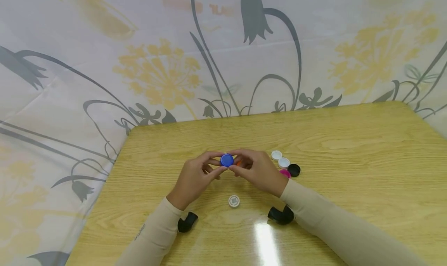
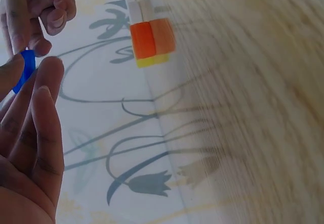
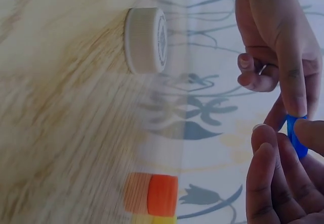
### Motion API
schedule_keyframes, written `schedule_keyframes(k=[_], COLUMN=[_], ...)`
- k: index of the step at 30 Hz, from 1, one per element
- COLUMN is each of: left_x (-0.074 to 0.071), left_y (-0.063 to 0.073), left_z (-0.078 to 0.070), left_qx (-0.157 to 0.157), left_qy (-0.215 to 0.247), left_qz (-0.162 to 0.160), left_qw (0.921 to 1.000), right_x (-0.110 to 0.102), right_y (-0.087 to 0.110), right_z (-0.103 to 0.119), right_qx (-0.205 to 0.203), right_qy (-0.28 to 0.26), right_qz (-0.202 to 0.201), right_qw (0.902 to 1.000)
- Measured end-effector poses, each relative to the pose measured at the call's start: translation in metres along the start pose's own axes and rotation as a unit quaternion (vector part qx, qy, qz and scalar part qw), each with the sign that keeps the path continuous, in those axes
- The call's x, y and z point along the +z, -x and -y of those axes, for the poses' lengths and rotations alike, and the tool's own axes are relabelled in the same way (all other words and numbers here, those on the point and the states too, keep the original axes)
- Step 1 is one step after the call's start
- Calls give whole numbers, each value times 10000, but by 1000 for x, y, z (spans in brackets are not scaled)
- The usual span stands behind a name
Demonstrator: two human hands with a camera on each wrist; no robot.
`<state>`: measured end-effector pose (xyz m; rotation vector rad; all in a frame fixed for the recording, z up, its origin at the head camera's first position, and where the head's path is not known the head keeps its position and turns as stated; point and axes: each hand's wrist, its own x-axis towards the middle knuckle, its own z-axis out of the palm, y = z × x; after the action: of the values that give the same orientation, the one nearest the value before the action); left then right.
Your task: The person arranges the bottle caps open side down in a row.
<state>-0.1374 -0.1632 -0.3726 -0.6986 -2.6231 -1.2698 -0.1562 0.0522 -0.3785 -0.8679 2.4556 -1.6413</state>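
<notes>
Both hands pinch a round blue bottle cap between thumbs and fingertips, above the table. My left hand holds its left edge, and my right hand its right edge. In the left wrist view the blue cap is seen edge-on, raised off the tabletop. A white cap with a printed top lies on the table nearer to me. Beyond the hands, an orange cap is mostly hidden by the right fingers. The right wrist view shows that orange cap beside a yellow cap.
Right of the right hand lie two white caps, a black cap and a magenta cap, partly covered by the wrist. Black wrist mounts show beneath the sleeves. A flower-patterned cloth hangs behind the wooden table.
</notes>
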Motion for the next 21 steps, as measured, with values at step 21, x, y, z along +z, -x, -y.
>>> schedule_keyframes(k=[21], left_x=[13], left_y=[4], left_z=[-14], left_qx=[33], left_qy=[25], left_qz=[798], left_qw=[9968], right_x=[-22], right_y=[30], right_z=[-7], right_qx=[-626], right_qy=[909], right_qz=[519], right_qw=[9925])
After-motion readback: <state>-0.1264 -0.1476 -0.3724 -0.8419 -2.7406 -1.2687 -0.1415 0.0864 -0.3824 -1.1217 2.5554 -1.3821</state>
